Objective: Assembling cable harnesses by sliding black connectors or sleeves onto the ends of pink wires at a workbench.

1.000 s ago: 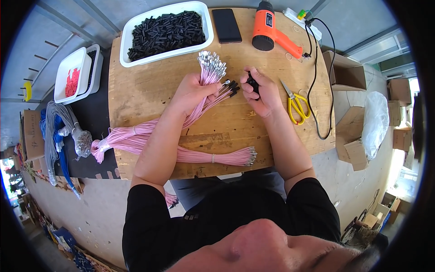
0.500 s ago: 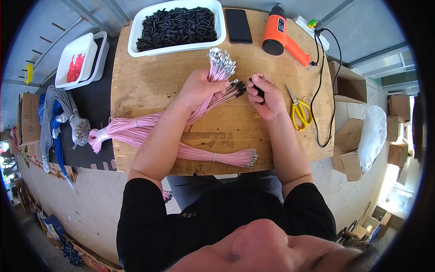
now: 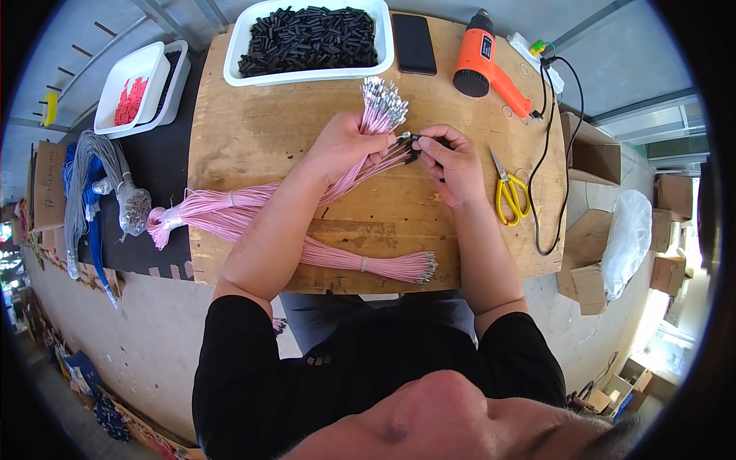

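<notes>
My left hand is closed around a bundle of pink wires, whose silver metal ends fan out above the fist. One wire tip pokes out on the right, between thumb and forefinger. There my right hand pinches a small black sleeve against that metal end. Whether the sleeve is on the tip I cannot tell. Other black-sleeved wire ends hang just below, partly hidden. More small black pieces seem tucked in the right palm. A second pink wire bundle, tied, lies along the table's near edge.
Beyond my hands stands a white tray of black sleeves, with a phone and an orange heat gun beside it. Yellow-handled scissors and a black cord lie right. At left are stacked trays and grey and blue wires.
My right hand has moved left and opened from a loose fist into a pinch, bringing a black sleeve to the wire tip. The left hand keeps its grip on the pink wires.
</notes>
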`<state>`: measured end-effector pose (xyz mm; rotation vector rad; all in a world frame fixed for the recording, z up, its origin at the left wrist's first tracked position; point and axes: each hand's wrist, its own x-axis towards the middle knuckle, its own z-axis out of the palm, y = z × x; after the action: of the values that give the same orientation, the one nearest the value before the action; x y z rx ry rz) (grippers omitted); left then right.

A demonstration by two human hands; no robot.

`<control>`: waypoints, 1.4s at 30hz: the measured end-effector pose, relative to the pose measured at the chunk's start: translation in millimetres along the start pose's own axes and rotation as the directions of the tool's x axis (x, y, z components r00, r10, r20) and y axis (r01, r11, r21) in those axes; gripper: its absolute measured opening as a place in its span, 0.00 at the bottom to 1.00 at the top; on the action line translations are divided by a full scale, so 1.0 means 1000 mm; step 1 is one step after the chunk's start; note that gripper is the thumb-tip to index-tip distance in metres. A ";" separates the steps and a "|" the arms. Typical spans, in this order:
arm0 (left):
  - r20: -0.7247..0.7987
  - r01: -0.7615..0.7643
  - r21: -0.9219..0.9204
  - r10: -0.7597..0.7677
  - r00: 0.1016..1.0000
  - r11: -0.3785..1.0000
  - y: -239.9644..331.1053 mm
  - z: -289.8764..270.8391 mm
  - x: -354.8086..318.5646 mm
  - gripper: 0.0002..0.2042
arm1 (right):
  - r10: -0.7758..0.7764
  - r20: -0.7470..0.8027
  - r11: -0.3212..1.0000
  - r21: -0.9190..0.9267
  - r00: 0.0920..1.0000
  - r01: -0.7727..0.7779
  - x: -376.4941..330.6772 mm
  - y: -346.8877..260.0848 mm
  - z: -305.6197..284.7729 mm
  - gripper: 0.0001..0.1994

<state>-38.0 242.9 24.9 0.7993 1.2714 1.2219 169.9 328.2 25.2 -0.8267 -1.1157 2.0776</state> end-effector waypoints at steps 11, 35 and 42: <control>0.022 0.007 0.019 -0.008 1.000 1.000 0.001 0.001 -0.002 0.07 | -0.131 -0.039 0.989 -0.074 0.991 0.128 -0.002 0.005 0.003 0.07; 0.085 0.008 0.017 -0.010 0.996 1.000 -0.003 -0.001 0.001 0.08 | -0.116 -0.044 0.989 -0.102 0.992 0.111 -0.003 0.003 0.005 0.04; 0.064 -0.015 0.047 0.012 0.998 0.999 -0.005 -0.004 0.003 0.08 | 0.012 -0.037 1.000 0.010 0.999 -0.012 0.000 -0.001 0.000 0.05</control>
<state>-40.8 243.6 18.9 0.8760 1.2490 1.1712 169.9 329.1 26.1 -0.8658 -1.0831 2.0672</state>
